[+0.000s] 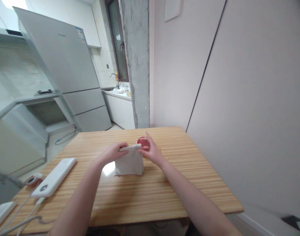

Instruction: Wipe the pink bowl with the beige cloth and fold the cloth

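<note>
A folded white cloth (129, 164) stands on edge above the table, its lower edge near the wood. My left hand (117, 152) is closed on the cloth's upper left part, thumb in front and fingers behind. At the upper right corner of the cloth is my right hand (152, 151), its thumb against the cloth and its index finger stretched upward. The rest of its grip is partly hidden. Just behind the cloth and the right fingers shows a pink bowl (139, 140), half covered by them.
On the wooden table (189, 183), a white power bank (57, 175) with cables lies at the left. Near it are a tape roll (33, 181) and a white block (3, 212). A pale wall (238, 98) borders the right; a fridge (58, 55) stands beyond.
</note>
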Action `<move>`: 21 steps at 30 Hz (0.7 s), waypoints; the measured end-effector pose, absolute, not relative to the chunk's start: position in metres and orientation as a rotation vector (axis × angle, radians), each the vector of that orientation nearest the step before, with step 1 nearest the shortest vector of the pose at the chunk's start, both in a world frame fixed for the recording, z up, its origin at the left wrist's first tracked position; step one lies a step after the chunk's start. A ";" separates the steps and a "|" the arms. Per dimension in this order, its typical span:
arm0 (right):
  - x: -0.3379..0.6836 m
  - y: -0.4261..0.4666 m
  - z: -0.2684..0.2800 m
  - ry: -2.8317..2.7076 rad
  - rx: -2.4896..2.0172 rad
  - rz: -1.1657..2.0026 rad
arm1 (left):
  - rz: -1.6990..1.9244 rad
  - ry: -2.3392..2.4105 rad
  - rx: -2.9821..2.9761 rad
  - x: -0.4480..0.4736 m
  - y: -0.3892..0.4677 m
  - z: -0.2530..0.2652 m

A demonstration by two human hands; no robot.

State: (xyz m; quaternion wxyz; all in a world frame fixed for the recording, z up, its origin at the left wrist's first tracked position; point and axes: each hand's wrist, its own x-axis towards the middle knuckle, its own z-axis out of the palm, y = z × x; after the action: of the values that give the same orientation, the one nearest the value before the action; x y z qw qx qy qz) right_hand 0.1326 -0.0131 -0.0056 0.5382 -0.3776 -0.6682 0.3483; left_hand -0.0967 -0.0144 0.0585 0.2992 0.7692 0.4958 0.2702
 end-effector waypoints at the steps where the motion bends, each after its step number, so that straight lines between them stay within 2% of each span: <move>1: 0.131 -0.017 -0.001 -1.592 -0.888 0.924 | 0.806 1.209 1.994 -0.084 -0.013 0.067; 4: 0.131 -0.020 0.006 -1.511 -0.880 1.265 | 1.190 1.055 1.763 -0.052 -0.003 0.073; 6: 0.137 -0.014 0.008 -1.326 -0.923 1.328 | 1.468 1.132 1.536 -0.039 0.007 0.059; 9: 0.152 -0.005 0.012 -0.988 -1.060 0.893 | 1.553 1.382 1.215 -0.026 0.018 0.022; 12: 0.165 -0.003 0.015 -1.113 -1.033 0.463 | 1.452 1.426 1.090 -0.016 0.021 -0.012; 17: 0.153 -0.011 0.005 -1.960 -1.054 0.301 | 1.331 1.358 1.270 -0.010 0.019 -0.033; 21: 0.140 -0.017 -0.004 -2.144 -1.120 0.189 | 1.271 1.387 1.442 -0.013 0.018 -0.034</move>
State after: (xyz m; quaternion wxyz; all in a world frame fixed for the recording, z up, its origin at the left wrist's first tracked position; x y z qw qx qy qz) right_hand 0.1404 -0.0173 -0.0044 0.3501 -0.4325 -0.8277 0.0729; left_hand -0.0132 0.0184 -0.0342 0.3761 0.5636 0.5422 0.4969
